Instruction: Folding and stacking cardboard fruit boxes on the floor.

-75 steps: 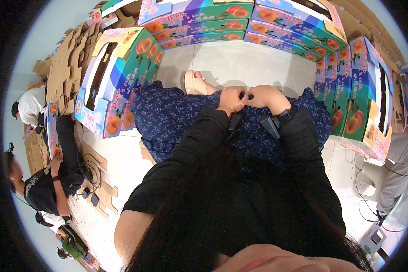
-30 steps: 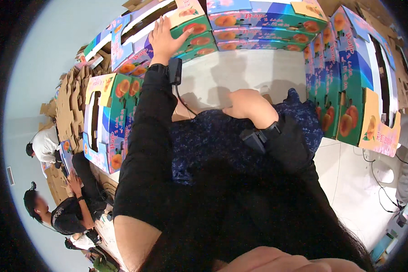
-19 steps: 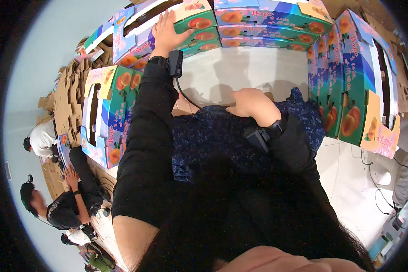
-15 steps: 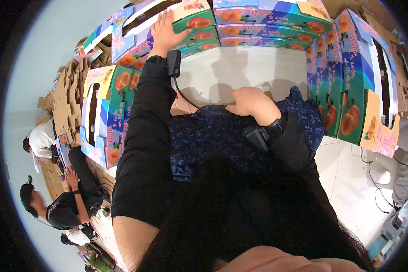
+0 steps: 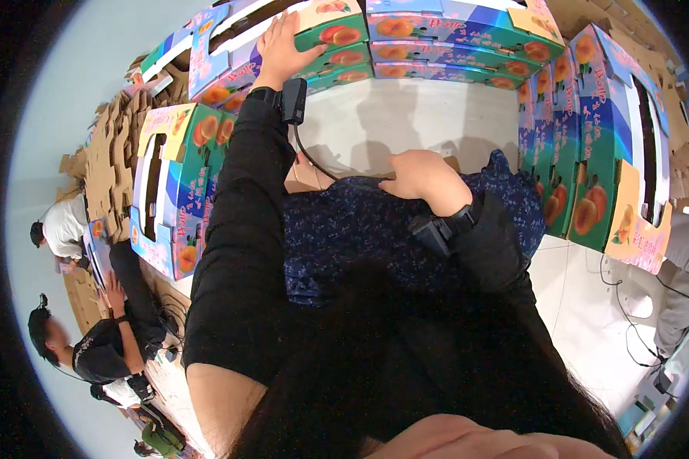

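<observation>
My left hand (image 5: 282,50) lies on the top edge of a printed cardboard carton (image 5: 325,34), thumb and fingers spread, gripping nothing. This carton tops a stack at the upper left, coloured blue, green and pink with peach pictures. My right hand (image 5: 427,180) hovers at or rests on my lap, above the dark blue patterned cloth (image 5: 360,237). Its thumb stands apart from the loosely bent fingers, whose tips are partly hidden, and no object shows in it. Both wrists wear black straps with small dark devices.
More peach cartons stand stacked ahead (image 5: 455,50) and upright in a row at right (image 5: 582,161). Another carton (image 5: 157,191) is at left, beside piled brown cardboard (image 5: 115,161). A seated co-worker (image 5: 103,344) is at lower left. Cables (image 5: 628,321) hang at right.
The view has shifted slightly. My left hand stays on the carton and my right hand stays at my lap, with no clear change in either.
</observation>
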